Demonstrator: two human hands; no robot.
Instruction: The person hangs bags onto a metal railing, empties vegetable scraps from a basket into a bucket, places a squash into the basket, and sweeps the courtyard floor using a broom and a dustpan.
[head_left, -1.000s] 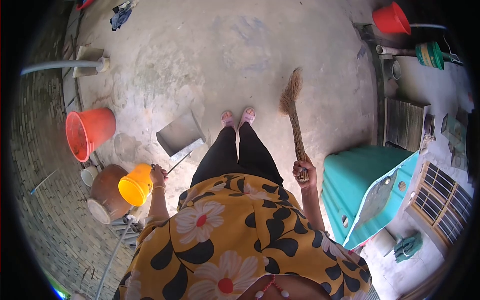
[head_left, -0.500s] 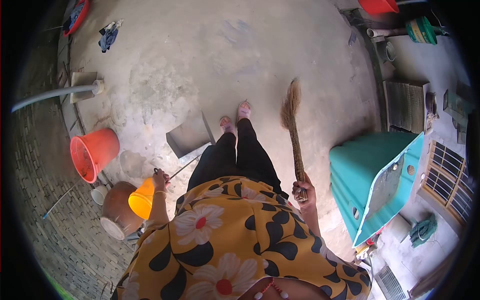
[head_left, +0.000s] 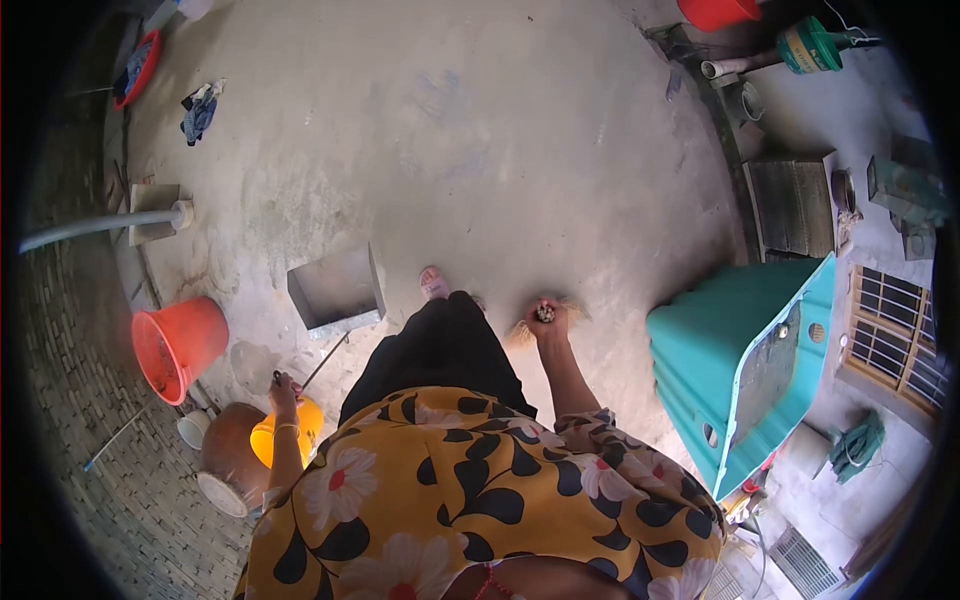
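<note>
- Since the earlier frame, the long broom of tan bristles with a bound-stalk handle (head_left: 519,334) had swung from lying outstretched to nearly end-on to the camera, and the grey box-shaped metal dustpan (head_left: 337,285) had shifted farther from the legs.
- Clenched around the broom's handle, the right hand (head_left: 549,329) hid most of it; bristles poked out on either side. With the bristles so masked, a stroke could easily have landed off target.
- Grasping the thin dark rod of the dustpan, the left hand (head_left: 284,392) was beside the yellow plastic bucket (head_left: 300,432). A backward pull might have knocked the bucket or the brown rounded jar (head_left: 232,455) near it.
- On the concrete floor (head_left: 480,170), the dustpan stood near the visible pink slipper (head_left: 433,282); a careless step could have clipped its wall.
- Whether its front edge lay flush was impossible to tell; any gap could have let sweepings slip underneath.
</note>
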